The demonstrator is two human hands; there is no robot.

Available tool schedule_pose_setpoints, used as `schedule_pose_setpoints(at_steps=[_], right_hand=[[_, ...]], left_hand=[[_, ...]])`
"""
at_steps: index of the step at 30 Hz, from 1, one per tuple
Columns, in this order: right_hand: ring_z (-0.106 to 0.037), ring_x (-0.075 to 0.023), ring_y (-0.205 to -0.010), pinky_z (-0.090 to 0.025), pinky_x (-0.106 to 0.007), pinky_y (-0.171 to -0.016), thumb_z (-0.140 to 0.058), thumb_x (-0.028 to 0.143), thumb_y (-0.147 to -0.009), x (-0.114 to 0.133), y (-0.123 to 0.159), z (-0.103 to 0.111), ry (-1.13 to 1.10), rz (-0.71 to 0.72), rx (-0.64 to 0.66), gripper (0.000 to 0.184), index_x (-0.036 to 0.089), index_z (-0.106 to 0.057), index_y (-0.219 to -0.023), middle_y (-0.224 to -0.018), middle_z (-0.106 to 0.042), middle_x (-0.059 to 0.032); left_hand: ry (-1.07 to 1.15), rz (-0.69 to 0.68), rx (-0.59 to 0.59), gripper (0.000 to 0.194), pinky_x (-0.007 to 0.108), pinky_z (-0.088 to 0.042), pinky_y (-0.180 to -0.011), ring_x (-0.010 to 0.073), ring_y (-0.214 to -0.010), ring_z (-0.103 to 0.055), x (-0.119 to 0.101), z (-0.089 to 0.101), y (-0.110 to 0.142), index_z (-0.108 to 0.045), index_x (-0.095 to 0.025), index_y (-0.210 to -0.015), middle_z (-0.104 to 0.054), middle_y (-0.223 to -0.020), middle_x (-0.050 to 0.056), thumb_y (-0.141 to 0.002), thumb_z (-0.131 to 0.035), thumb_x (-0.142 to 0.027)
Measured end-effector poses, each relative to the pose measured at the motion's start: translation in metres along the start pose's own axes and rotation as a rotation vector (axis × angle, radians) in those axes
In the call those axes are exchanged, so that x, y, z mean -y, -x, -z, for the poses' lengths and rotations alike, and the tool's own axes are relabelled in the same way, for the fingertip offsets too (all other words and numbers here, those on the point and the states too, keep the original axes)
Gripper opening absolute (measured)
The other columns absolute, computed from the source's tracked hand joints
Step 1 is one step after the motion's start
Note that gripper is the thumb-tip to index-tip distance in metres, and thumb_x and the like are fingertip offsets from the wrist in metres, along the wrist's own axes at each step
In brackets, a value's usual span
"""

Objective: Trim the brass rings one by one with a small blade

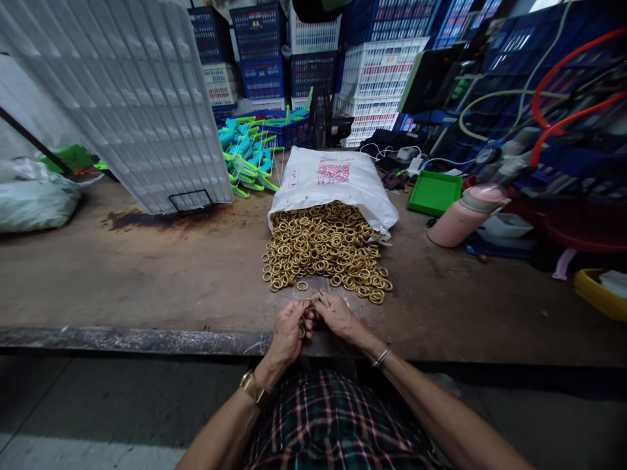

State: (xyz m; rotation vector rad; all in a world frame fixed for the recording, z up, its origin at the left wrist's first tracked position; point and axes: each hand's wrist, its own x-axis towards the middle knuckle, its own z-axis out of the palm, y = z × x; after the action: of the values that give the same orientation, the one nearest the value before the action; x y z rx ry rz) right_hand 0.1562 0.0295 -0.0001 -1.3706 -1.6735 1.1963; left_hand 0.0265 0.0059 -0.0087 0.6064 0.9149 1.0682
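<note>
Workbench (171, 281): one, brown-topped, stained dark in one patch toward the left.
Sack (306, 179): one, white with red print, lying on its side mid-bench, its mouth toward the person.
Brass-coloured rings (323, 251): a heap too many to count, spilling from the sack's mouth onto the bench. Loose ring (302, 286): one, lying flat just off the heap's near edge.
Left hand (289, 329): one, at the near edge of the bench, just before the heap; fingers curled nearly closed, thumb and forefinger pinching a ring (308, 303), with what looks like a further ring lower among the fingers; the exact number held I cannot tell.
Right hand (339, 316): one, against the left, thumb and fingers drawn narrow on a slim metallic tool (324, 299). The tool's kind is too small to tell.
Wristwatch (251, 387): one, gold-toned, left wrist. Bracelet (383, 356): one, right wrist.
Stack of translucent trays (127, 85): one, tall, left side of the bench. Plastic bag (36, 203): one, whitish, far left.
Turquoise and green pieces (247, 153): a tangled cluster, uncounted, behind and left of the sack.
Green tray (435, 193): one, right of the sack. Pink bottle (458, 222): one, upright, near the tray.
Crates (262, 78): blue and white, stacked at the back, partly hidden, not fully countable.
</note>
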Motion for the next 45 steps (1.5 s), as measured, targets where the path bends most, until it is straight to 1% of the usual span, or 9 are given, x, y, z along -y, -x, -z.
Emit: schedule_pose_setpoints(at_steps=[5, 11, 16, 20, 24, 29, 34, 37, 45], right_hand=[[-0.046, -0.0105, -0.057, -0.035, -0.022, -0.057, -0.037, 0.032, -0.084, 0.000, 0.003, 0.000, 0.162, 0.066, -0.051, 0.026, 0.017, -0.051, -0.069, -0.061, -0.053, 0.0010], [-0.042, -0.0099, -0.055, -0.032, -0.022, -0.055, -0.039, 0.026, -0.082, 0.004, 0.006, 0.004, 0.264, 0.152, -0.019, 0.020, 0.018, -0.052, -0.069, -0.059, -0.050, 0.0023], [-0.046, -0.0093, -0.053, -0.036, -0.021, -0.055, -0.042, 0.034, -0.083, 0.005, 0.002, 0.001, 0.017, -0.011, -0.037, 0.026, 0.017, -0.052, -0.065, -0.056, -0.052, 0.0030], [-0.037, -0.0076, -0.042, -0.031, -0.020, -0.046, -0.039, 0.039, -0.083, 0.000, 0.000, -0.001, -0.112, -0.138, -0.025, 0.035, 0.018, -0.048, -0.057, -0.044, -0.042, 0.0055], [-0.030, -0.0059, -0.036, -0.025, -0.020, -0.039, -0.040, 0.042, -0.082, -0.006, 0.000, -0.002, -0.213, -0.216, 0.002, 0.034, 0.019, -0.046, -0.058, -0.043, -0.039, 0.0072], [-0.029, -0.0054, -0.039, -0.024, -0.019, -0.040, -0.047, 0.036, -0.075, -0.004, -0.003, 0.000, -0.260, -0.226, -0.001, 0.020, 0.019, -0.047, -0.064, -0.048, -0.041, 0.0080], [-0.040, -0.0079, -0.053, -0.031, -0.019, -0.049, -0.049, 0.028, -0.069, 0.002, -0.006, 0.003, -0.110, -0.133, -0.019, 0.011, 0.018, -0.051, -0.064, -0.056, -0.046, 0.0058], [-0.041, -0.0089, -0.056, -0.033, -0.020, -0.053, -0.048, 0.028, -0.069, 0.004, -0.006, 0.004, -0.039, -0.093, -0.015, 0.012, 0.018, -0.052, -0.062, -0.056, -0.048, 0.0053], [-0.047, -0.0097, -0.056, -0.036, -0.020, -0.054, -0.042, 0.025, -0.075, -0.002, -0.010, 0.002, -0.057, -0.100, -0.003, 0.016, 0.018, -0.053, -0.066, -0.059, -0.055, 0.0030]], left_hand=[[0.014, -0.005, -0.060, 0.034, 0.015, -0.033, -0.040, 0.0046, -0.046, -0.046, 0.000, -0.001, 0.000, -0.045, -0.016, -0.074, -0.056, -0.065, -0.002, -0.066, -0.068, -0.040], [0.006, 0.036, -0.045, 0.039, 0.015, -0.033, -0.038, 0.0059, -0.045, -0.047, -0.005, -0.002, 0.000, -0.047, -0.017, -0.089, -0.057, -0.064, -0.003, -0.064, -0.069, -0.037], [-0.123, -0.059, -0.073, 0.035, 0.015, -0.034, -0.038, 0.0053, -0.044, -0.045, -0.002, -0.005, 0.001, -0.049, -0.016, -0.087, -0.057, -0.062, -0.002, -0.068, -0.064, -0.041], [-0.319, -0.156, -0.136, 0.030, 0.016, -0.037, -0.039, 0.0056, -0.044, -0.045, 0.003, -0.007, 0.002, -0.051, -0.016, -0.083, -0.057, -0.062, -0.002, -0.072, -0.060, -0.042], [-0.361, -0.152, -0.125, 0.029, 0.015, -0.037, -0.039, 0.0056, -0.043, -0.045, 0.003, -0.007, 0.003, -0.052, -0.016, -0.081, -0.057, -0.062, -0.002, -0.072, -0.060, -0.042], [-0.274, -0.033, -0.017, 0.030, 0.015, -0.034, -0.038, 0.0044, -0.039, -0.040, -0.003, -0.005, 0.005, -0.051, -0.017, -0.080, -0.049, -0.054, -0.006, -0.070, -0.063, -0.042], [-0.063, 0.108, 0.081, 0.035, 0.015, -0.033, -0.037, 0.0039, -0.043, -0.042, -0.007, -0.004, 0.008, -0.048, -0.017, -0.080, -0.047, -0.064, -0.005, -0.068, -0.065, -0.045], [-0.024, 0.132, 0.077, 0.038, 0.015, -0.033, -0.037, 0.0036, -0.043, -0.042, -0.006, -0.004, 0.007, -0.047, -0.017, -0.079, -0.047, -0.065, -0.005, -0.068, -0.064, -0.048], [0.020, 0.116, 0.106, 0.034, 0.016, -0.033, -0.037, 0.0034, -0.043, -0.040, -0.003, 0.002, 0.005, -0.050, -0.015, -0.080, -0.045, -0.064, -0.005, -0.070, -0.064, -0.045]])
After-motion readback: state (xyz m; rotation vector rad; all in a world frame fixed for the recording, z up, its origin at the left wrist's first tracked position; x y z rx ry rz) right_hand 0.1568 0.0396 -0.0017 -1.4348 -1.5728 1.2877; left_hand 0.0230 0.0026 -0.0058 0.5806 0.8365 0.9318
